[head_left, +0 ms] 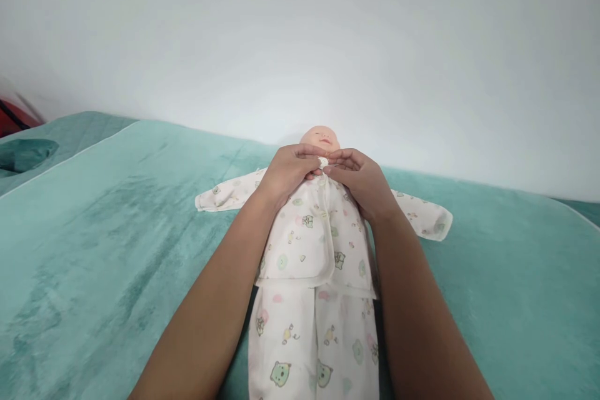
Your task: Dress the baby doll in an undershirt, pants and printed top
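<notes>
A baby doll point(319, 136) lies on its back, its head toward the wall. It wears a white long-sleeved baby shirt point(295, 244) printed with small animals, and matching trousers point(285, 350). At the neck, my left hand point(291, 165) pinches the shirt's collar edge from the left. My right hand point(360, 176) grips the collar from the right, its fingertips meeting those of the left. A small white piece of the collar shows between the thumbs. The front flap overlaps down the chest, with its lower hem loose over the trousers. Both sleeves stretch outward, partly hidden by my arms.
A teal plush cover point(117, 231) spreads under the doll on both sides. Behind the head rises a white wall point(300, 44) with a dark band along its top. At the far left a red object point(16, 117) shows beside the cover's raised, folded part.
</notes>
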`<control>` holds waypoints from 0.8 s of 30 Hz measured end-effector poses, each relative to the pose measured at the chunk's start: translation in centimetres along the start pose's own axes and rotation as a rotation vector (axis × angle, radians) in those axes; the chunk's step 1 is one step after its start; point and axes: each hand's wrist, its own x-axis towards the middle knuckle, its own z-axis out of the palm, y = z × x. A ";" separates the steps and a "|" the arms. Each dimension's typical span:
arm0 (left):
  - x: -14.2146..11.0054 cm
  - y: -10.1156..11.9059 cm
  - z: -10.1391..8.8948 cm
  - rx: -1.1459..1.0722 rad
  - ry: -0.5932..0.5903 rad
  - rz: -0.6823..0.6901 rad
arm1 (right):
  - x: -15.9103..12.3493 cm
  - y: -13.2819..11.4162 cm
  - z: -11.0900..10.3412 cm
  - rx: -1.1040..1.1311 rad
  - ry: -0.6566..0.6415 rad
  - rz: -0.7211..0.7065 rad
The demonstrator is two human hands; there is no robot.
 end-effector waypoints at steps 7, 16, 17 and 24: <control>-0.1 0.2 0.1 0.083 -0.009 0.008 | 0.0 0.0 0.0 -0.007 -0.010 -0.004; -0.2 0.1 0.0 0.081 -0.026 0.048 | 0.1 0.0 0.1 -0.032 -0.003 -0.016; -0.1 0.0 0.1 0.090 -0.015 0.050 | 0.1 0.0 0.1 -0.033 -0.005 -0.017; 0.0 -0.1 0.3 0.217 0.070 0.067 | 0.2 0.1 0.0 -0.038 -0.005 -0.009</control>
